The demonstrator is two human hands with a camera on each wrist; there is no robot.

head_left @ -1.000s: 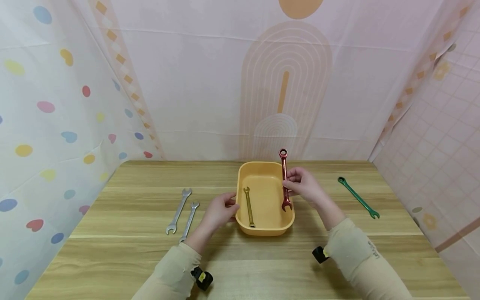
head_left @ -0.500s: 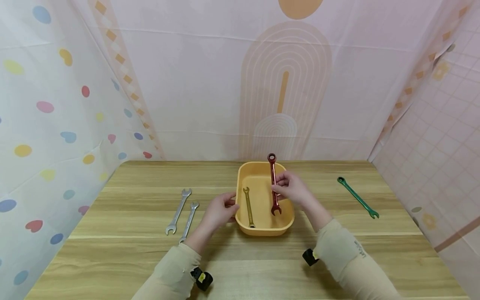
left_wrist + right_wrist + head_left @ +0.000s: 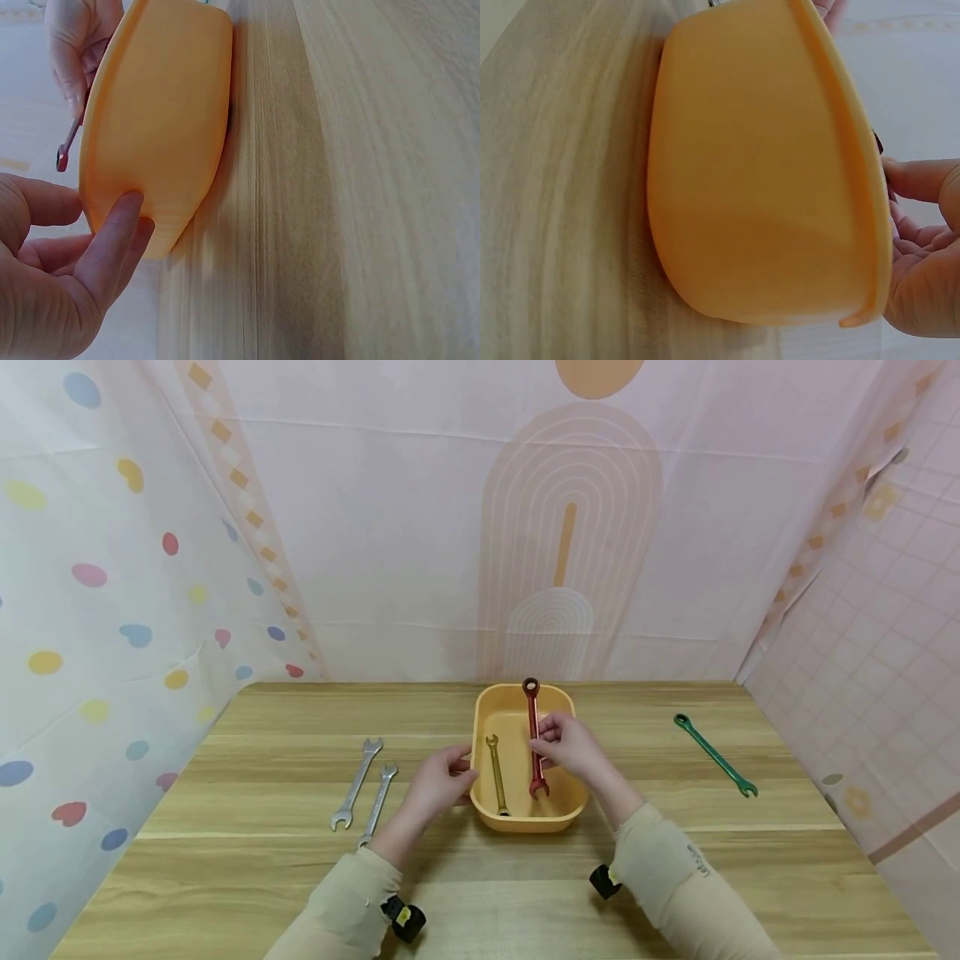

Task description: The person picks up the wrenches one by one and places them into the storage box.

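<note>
Red wrench (image 3: 533, 737) pinched in right hand (image 3: 567, 748) grip over orange tub (image 3: 557, 815), left hand (image 3: 437, 782) clasping its rim.

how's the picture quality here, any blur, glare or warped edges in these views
Head view: even soft light, sharp, only faint shadows under the tub; the side walls bow outward. Left wrist view: the table is streaked and soft, and the left hand is blurred close up. Right wrist view: the tub fills the frame, no glare.
</note>
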